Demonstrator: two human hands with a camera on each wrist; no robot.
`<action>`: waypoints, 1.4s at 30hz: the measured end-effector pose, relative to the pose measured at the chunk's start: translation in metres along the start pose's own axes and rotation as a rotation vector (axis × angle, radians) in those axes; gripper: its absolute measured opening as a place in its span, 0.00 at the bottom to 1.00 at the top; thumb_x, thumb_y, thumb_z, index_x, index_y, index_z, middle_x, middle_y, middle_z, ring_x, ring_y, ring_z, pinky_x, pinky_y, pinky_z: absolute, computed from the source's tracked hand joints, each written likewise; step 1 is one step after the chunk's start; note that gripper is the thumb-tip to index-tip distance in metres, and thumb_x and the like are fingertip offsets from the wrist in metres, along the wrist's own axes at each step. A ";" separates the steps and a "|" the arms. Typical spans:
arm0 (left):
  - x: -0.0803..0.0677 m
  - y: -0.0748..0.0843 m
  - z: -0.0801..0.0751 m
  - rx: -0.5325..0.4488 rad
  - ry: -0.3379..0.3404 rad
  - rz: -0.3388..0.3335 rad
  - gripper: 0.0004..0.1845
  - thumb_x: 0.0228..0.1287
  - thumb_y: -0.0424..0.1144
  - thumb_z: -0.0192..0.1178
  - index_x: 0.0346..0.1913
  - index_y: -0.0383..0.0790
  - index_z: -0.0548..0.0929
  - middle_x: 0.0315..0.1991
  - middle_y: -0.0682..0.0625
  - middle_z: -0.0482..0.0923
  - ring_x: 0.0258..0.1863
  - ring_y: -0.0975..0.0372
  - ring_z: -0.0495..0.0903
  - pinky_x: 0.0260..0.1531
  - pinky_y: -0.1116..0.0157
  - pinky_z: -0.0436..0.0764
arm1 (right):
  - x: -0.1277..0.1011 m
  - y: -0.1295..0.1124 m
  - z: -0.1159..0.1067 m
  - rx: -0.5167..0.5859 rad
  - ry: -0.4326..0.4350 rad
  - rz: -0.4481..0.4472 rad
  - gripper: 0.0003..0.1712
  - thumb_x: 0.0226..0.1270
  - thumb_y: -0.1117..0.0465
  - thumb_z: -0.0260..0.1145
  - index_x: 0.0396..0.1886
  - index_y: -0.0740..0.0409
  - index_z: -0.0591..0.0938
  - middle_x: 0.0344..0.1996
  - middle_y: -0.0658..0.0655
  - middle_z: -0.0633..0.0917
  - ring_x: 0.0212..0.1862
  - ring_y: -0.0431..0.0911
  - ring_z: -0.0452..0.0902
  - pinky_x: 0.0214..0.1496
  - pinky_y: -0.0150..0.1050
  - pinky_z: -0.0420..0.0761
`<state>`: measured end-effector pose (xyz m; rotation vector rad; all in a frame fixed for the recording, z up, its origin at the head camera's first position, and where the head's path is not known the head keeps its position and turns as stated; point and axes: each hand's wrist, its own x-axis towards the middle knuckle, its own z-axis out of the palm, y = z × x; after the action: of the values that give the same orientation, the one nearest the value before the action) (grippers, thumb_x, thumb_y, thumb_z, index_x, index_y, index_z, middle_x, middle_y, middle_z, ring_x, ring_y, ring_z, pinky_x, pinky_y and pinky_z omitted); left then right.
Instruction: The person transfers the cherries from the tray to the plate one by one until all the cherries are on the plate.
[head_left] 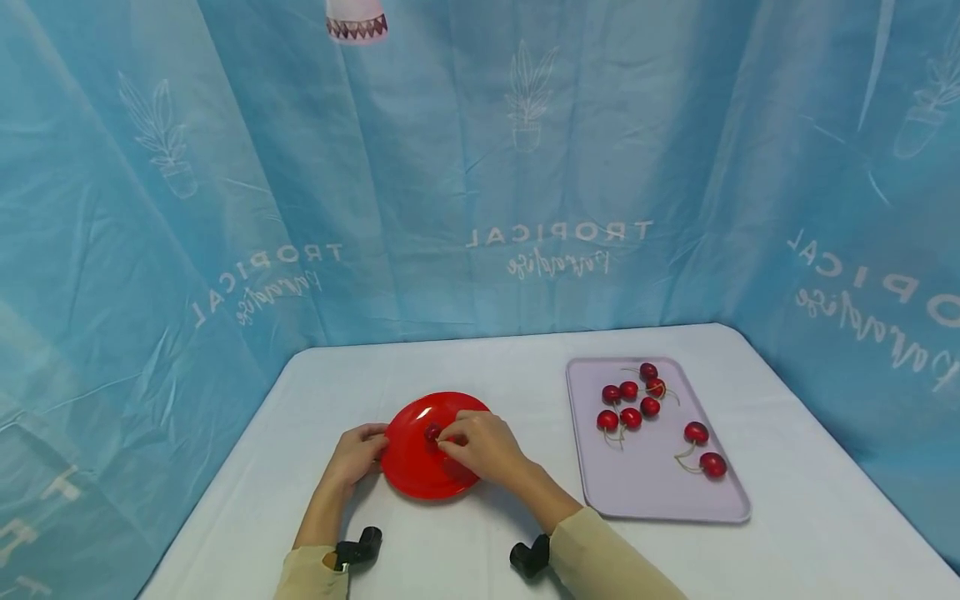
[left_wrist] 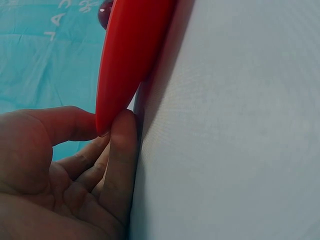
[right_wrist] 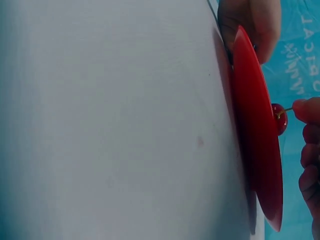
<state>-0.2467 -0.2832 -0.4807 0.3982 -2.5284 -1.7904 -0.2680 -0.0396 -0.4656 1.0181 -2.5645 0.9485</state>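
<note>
- We see a red plate (head_left: 420, 467) lying on the white table (head_left: 480, 367), near the front edge and a little left of centre.
- Our left hand (head_left: 360, 454) sits at the plate's nine o'clock edge; in the left wrist view the thumb (left_wrist: 65, 122) and a fingertip pinch the red plate (left_wrist: 130, 55) by its rim.
- Our right hand (head_left: 483, 446) reaches over the plate from about four o'clock, its fingers curled together.
- In the right wrist view the right fingertips (right_wrist: 306, 110) pinch the thin stem of a cherry (right_wrist: 280, 119), which rests against the plate's upper face.
- From the head view that cherry (head_left: 432, 432) lies near the plate's centre, at the ten o'clock side of the right hand.
- At the plate's three o'clock, well apart, lies a lilac tray (head_left: 592, 492) holding the other cherries (head_left: 630, 404), clustered toward its far end, with two nearer its front right.
- A blue printed curtain (head_left: 225, 208) hangs round the table.
</note>
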 end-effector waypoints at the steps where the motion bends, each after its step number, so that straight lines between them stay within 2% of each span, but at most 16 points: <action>1: 0.000 0.000 0.000 -0.002 -0.001 0.000 0.18 0.66 0.34 0.54 0.56 0.30 0.77 0.41 0.41 0.81 0.31 0.56 0.80 0.30 0.62 0.83 | 0.000 0.000 0.001 -0.006 -0.007 0.008 0.10 0.54 0.53 0.75 0.38 0.44 0.90 0.27 0.38 0.79 0.30 0.32 0.71 0.31 0.25 0.75; 11: -0.001 -0.001 0.001 -0.011 -0.003 -0.006 0.18 0.66 0.34 0.54 0.56 0.30 0.77 0.41 0.41 0.81 0.30 0.57 0.80 0.30 0.61 0.83 | 0.001 0.004 0.010 -0.027 -0.082 0.046 0.12 0.52 0.51 0.76 0.38 0.41 0.89 0.27 0.37 0.78 0.30 0.33 0.70 0.30 0.25 0.75; 20: -0.002 0.000 0.000 -0.012 -0.004 -0.004 0.18 0.66 0.34 0.54 0.56 0.30 0.77 0.41 0.41 0.80 0.30 0.56 0.80 0.29 0.62 0.83 | 0.001 0.007 0.010 -0.008 -0.105 0.048 0.13 0.52 0.51 0.76 0.39 0.43 0.89 0.31 0.38 0.81 0.33 0.33 0.72 0.32 0.26 0.76; 30: -0.001 0.002 -0.002 -0.011 -0.008 0.013 0.18 0.66 0.34 0.53 0.56 0.29 0.77 0.41 0.41 0.81 0.31 0.56 0.80 0.29 0.62 0.83 | -0.009 0.014 -0.007 0.060 -0.058 0.056 0.11 0.55 0.54 0.74 0.39 0.44 0.89 0.31 0.38 0.80 0.33 0.35 0.73 0.32 0.27 0.76; 37: -0.001 0.003 -0.003 -0.015 -0.015 0.033 0.18 0.66 0.33 0.53 0.56 0.29 0.77 0.41 0.41 0.81 0.31 0.57 0.80 0.29 0.61 0.83 | -0.022 0.022 -0.028 0.118 -0.062 0.107 0.09 0.58 0.55 0.72 0.39 0.46 0.88 0.28 0.37 0.79 0.32 0.37 0.73 0.32 0.30 0.77; 42: -0.002 0.002 -0.002 -0.018 -0.018 0.028 0.18 0.66 0.33 0.53 0.56 0.29 0.77 0.42 0.41 0.81 0.31 0.57 0.80 0.30 0.61 0.83 | -0.031 0.032 -0.036 0.132 -0.070 0.104 0.10 0.57 0.54 0.72 0.39 0.47 0.88 0.27 0.37 0.79 0.31 0.38 0.73 0.31 0.32 0.77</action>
<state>-0.2447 -0.2838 -0.4779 0.3459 -2.5141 -1.8144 -0.2678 0.0176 -0.4671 0.9751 -2.6651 1.1424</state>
